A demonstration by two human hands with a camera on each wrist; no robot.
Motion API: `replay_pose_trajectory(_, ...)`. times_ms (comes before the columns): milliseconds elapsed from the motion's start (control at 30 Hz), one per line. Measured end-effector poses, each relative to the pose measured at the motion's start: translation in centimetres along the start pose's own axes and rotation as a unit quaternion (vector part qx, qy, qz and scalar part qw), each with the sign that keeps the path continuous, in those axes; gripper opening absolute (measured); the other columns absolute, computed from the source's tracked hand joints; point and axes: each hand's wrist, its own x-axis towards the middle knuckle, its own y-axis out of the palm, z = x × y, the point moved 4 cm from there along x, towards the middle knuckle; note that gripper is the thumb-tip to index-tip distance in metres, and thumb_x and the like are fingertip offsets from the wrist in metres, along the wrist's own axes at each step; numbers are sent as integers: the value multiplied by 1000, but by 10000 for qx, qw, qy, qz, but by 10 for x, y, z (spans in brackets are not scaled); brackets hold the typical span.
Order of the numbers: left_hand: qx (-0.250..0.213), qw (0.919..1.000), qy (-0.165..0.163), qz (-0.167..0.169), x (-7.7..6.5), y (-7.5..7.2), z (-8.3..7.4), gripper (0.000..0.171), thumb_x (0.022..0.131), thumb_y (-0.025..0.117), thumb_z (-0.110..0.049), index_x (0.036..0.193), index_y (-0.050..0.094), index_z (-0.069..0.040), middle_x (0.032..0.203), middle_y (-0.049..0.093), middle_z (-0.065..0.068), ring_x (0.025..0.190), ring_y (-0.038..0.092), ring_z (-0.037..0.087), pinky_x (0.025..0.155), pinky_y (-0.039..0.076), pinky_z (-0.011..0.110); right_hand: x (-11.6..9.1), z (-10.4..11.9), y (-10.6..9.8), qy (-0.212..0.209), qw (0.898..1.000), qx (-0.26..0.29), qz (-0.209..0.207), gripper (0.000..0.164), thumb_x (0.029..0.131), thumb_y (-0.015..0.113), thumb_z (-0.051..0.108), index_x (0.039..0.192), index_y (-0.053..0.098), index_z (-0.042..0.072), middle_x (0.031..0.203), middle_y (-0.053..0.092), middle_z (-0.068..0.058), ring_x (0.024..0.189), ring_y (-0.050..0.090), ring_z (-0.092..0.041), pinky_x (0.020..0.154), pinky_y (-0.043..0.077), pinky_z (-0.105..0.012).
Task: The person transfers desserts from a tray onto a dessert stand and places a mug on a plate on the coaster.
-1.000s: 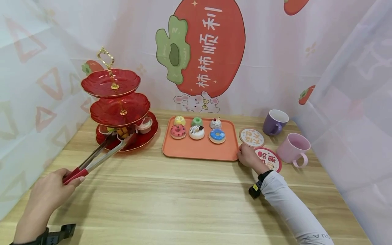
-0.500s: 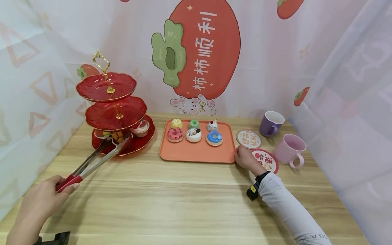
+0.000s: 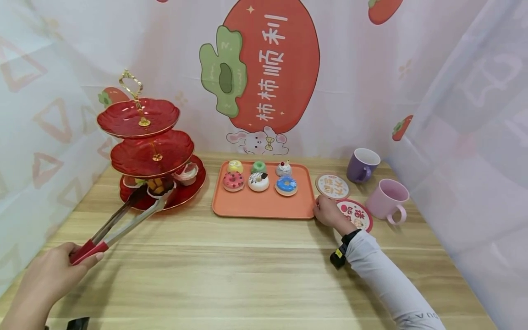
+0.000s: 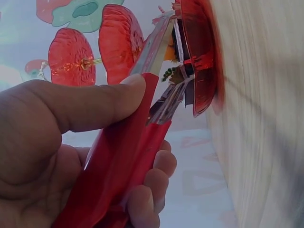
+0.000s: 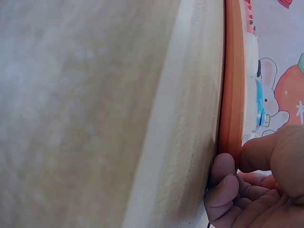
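In the head view my left hand (image 3: 51, 277) grips red-handled metal tongs (image 3: 134, 222). Their arms are spread, with the tips on either side of a small cup-shaped pastry (image 3: 156, 185) topped with orange pieces. That pastry sits on the bottom plate of a red three-tier stand (image 3: 151, 153). The left wrist view shows thumb and fingers wrapped round the red handles (image 4: 126, 137). At the right, my right hand (image 3: 330, 211) pinches the near right corner of an orange tray (image 3: 264, 208), thumb above and fingers low beside the table in the right wrist view.
Two more pastries share the stand's bottom plate, one a pink-topped cupcake (image 3: 187, 173). Several toy sweets, including a blue doughnut (image 3: 281, 184), stand on the tray. Round coasters (image 3: 332, 186), a purple mug (image 3: 361, 167) and a pink mug (image 3: 384, 198) are at the right.
The head view has shifted, moving the scene leftward. The tong tips sit slightly nearer me around the orange-topped pastry. My right hand keeps its place at the tray corner.
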Motion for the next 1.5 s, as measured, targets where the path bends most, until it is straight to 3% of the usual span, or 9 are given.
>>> replay_pose_trajectory(467, -17, 9997, -79, -240, -18, -5, -3, 53, 86, 63, -41, 91, 58, 11, 65, 52, 3, 58, 43, 20, 49, 32, 32, 2, 1, 0, -4, 10000, -30, -39, 9, 91, 49, 3, 92, 52, -5, 73, 51, -10, 61, 49, -21, 55, 39, -32)
replay_pose_trajectory(867, -80, 9991, -286, -296, -26, -3, 0, 57, 86, 61, -46, 91, 57, 11, 63, 48, 2, 55, 43, 20, 48, 31, 32, 1, -1, 1, 76, 9999, -71, -2, 9, 91, 50, 4, 93, 52, -5, 73, 51, -10, 62, 49, -21, 55, 39, -31)
replay_pose_trajectory(1167, -52, 9996, -70, -253, -28, -6, -8, 54, 87, 61, -44, 96, 57, 9, 63, 48, 0, 56, 42, 19, 48, 31, 32, 0, 1, -2, 62, 10000, 14, 11, 9, 92, 48, 3, 93, 51, -5, 73, 50, -10, 61, 49, -20, 54, 39, -31)
replay_pose_trajectory(1500, -76, 9994, -37, -322, -35, -10, -15, 49, 86, 64, -38, 91, 58, 11, 62, 49, 0, 55, 42, 18, 49, 31, 32, 1, 0, 0, 150, 9998, 36, 126, 10, 92, 48, 3, 95, 51, -5, 74, 51, -10, 62, 50, -20, 54, 40, -30)
